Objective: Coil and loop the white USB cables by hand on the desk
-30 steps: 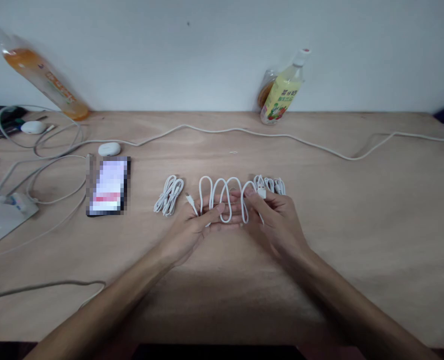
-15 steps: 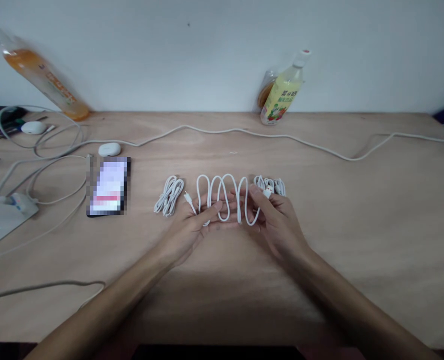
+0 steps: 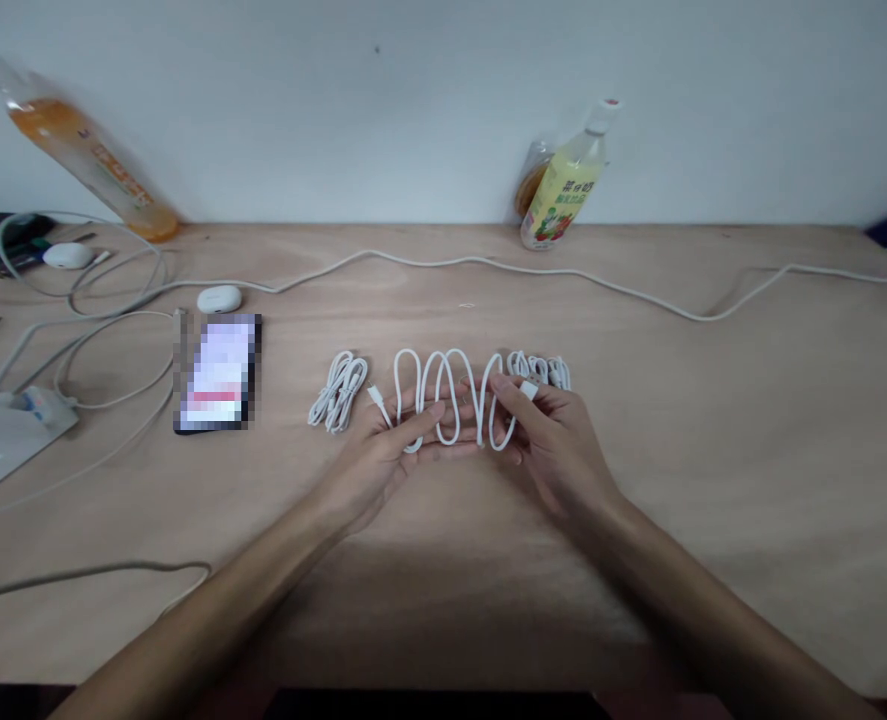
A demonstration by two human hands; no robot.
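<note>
A white cable (image 3: pixel 450 440) lies in several loose loops across the fingers of both hands. My left hand (image 3: pixel 383 450) holds its left loops under the thumb, with one plug sticking up beside it. My right hand (image 3: pixel 555 435) grips the right end between thumb and fingers, near the other plug (image 3: pixel 528 390). Just left of my left hand a tied bundle of white cable (image 3: pixel 338 390) lies on the table. Behind my right hand more bundled white cable (image 3: pixel 559 372) is partly hidden.
A phone (image 3: pixel 219 375) and a white earbud case (image 3: pixel 219 299) lie at the left among loose cables. An orange bottle (image 3: pixel 90 160) and a yellow bottle (image 3: pixel 567 185) stand at the back. One long cable (image 3: pixel 480 261) crosses the wooden table (image 3: pixel 750 450).
The plug at my right hand has turned slightly, and the right-hand loops have shifted a little. Both hands have stayed nearly in place.
</note>
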